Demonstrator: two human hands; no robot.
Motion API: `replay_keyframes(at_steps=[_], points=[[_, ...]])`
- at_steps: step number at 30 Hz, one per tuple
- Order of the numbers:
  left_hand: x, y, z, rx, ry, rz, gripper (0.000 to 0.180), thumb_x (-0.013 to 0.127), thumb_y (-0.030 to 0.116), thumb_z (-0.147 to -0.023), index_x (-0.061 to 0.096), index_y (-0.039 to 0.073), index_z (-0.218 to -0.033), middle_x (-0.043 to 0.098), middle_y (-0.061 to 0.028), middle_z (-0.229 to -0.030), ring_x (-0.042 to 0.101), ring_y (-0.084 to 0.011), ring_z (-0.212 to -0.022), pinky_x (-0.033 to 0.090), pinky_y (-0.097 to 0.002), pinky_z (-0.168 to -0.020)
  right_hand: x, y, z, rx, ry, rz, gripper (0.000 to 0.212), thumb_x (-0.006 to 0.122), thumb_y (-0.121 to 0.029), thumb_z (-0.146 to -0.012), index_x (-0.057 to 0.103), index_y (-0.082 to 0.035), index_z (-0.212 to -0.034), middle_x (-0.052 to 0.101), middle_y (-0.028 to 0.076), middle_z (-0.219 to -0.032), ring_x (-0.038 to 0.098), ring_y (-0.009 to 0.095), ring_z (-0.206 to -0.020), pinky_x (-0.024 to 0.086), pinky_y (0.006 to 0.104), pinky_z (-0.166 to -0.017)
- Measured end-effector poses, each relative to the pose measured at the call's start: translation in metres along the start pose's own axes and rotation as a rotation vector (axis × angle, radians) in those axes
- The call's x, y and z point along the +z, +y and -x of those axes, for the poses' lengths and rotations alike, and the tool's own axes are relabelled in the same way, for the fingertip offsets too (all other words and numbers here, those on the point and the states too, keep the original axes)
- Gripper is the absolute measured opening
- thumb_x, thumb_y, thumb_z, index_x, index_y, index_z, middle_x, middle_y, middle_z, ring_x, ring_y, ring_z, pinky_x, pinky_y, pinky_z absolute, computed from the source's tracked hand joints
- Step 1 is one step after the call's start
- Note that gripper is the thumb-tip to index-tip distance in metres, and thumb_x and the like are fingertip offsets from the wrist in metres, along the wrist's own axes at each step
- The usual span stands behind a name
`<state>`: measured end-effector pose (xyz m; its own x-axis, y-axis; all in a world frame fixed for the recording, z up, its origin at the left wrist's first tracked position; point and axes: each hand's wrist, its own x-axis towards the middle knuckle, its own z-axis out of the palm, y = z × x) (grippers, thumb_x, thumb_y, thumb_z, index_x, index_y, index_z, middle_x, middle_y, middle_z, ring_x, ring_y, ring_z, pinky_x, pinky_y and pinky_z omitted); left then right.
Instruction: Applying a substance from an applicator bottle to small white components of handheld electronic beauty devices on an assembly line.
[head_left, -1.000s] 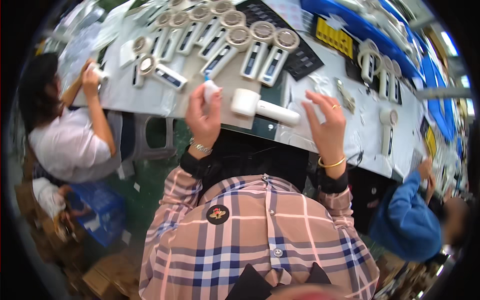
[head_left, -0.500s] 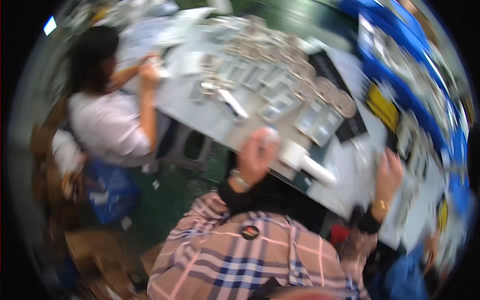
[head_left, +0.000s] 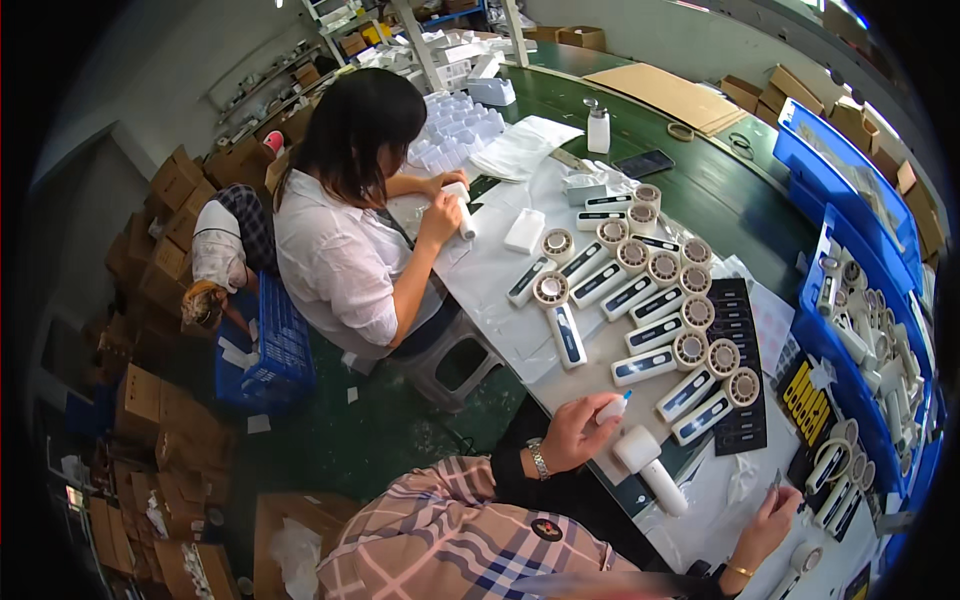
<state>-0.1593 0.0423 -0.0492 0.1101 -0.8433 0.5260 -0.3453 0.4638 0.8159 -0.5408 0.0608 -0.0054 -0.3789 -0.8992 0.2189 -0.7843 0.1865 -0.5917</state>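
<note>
My left hand (head_left: 576, 436) is closed around a small white bottle with a blue tip (head_left: 613, 407), held over the table's near edge. Beside it a white handheld fan (head_left: 650, 470) lies on the table with its plain side up. My right hand (head_left: 766, 528) is farther right, its fingers pinched together. A thin greyish piece pokes out from its fingertips, too small to name. Ahead of my left hand, several white handheld fans (head_left: 650, 332) with round grilles and dark panels lie in slanting rows. A black sheet with rows of small labels (head_left: 740, 365) lies along their right side.
At the left a co-worker (head_left: 340, 240) sits holding a white part (head_left: 460, 208). Blue bins (head_left: 815, 310) full of fans line the right side. Farther back on the green table are a white pump bottle (head_left: 598, 130) and a phone (head_left: 643, 163). Cardboard boxes (head_left: 150, 420) fill the left floor.
My view has swung and sharpened from a blur. Both hands sit lower and the left one farther right in the picture. The fan still lies between them.
</note>
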Motion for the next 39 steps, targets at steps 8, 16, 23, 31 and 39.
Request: replay_keyframes(at_steps=[8,16,23,31,39], points=[[-0.009,0.002,0.006,-0.053,-0.02,-0.067,0.034,0.071,0.015,-0.096,0.061,0.007,-0.128,0.072,-0.0107,-0.099,0.071,-0.0293,-0.081,0.055,-0.0381,-0.074,0.017,-0.095,0.044,-0.145,-0.067,-0.388,0.015,0.058,-0.01,-0.107,0.058,0.001,-0.118,0.063,0.005,-0.095,0.058,0.012,-0.082,0.047,0.0258,-0.072],[-0.011,0.007,0.0,-0.048,-0.016,-0.027,0.033,0.072,0.018,-0.094,0.061,0.009,-0.124,0.068,-0.0101,-0.085,0.067,-0.0281,-0.069,0.052,-0.0405,-0.066,0.032,-0.095,0.065,-0.257,-0.092,-0.425,0.019,0.061,-0.011,-0.107,0.061,0.004,-0.118,0.07,0.011,-0.104,0.065,0.014,-0.085,0.051,0.0256,-0.072],[-0.009,0.005,0.007,-0.023,0.018,-0.003,0.031,0.07,0.021,-0.097,0.061,0.009,-0.124,0.069,-0.01,-0.085,0.068,-0.0263,-0.07,0.052,-0.041,-0.068,0.029,-0.107,0.086,-0.195,-0.172,-0.535,0.019,0.061,-0.012,-0.107,0.063,0.003,-0.116,0.072,0.01,-0.097,0.065,0.011,-0.08,0.048,0.0236,-0.064],[-0.006,0.002,0.005,0.042,0.016,-0.024,0.03,0.069,0.02,-0.097,0.06,0.007,-0.123,0.069,-0.0123,-0.084,0.069,-0.0287,-0.069,0.052,-0.0416,-0.065,0.025,-0.111,0.11,-0.184,-0.084,-0.501,0.021,0.062,-0.016,-0.107,0.064,0.002,-0.116,0.071,0.007,-0.092,0.058,0.007,-0.073,0.041,0.0206,-0.059],[-0.007,0.004,0.004,0.063,0.011,-0.034,0.031,0.069,0.019,-0.097,0.059,0.007,-0.124,0.07,-0.0125,-0.086,0.07,-0.029,-0.071,0.053,-0.041,-0.065,0.025,-0.096,0.116,-0.144,-0.092,-0.477,0.022,0.063,-0.017,-0.106,0.065,0.001,-0.117,0.071,0.004,-0.092,0.06,0.006,-0.079,0.039,0.0214,-0.062]])
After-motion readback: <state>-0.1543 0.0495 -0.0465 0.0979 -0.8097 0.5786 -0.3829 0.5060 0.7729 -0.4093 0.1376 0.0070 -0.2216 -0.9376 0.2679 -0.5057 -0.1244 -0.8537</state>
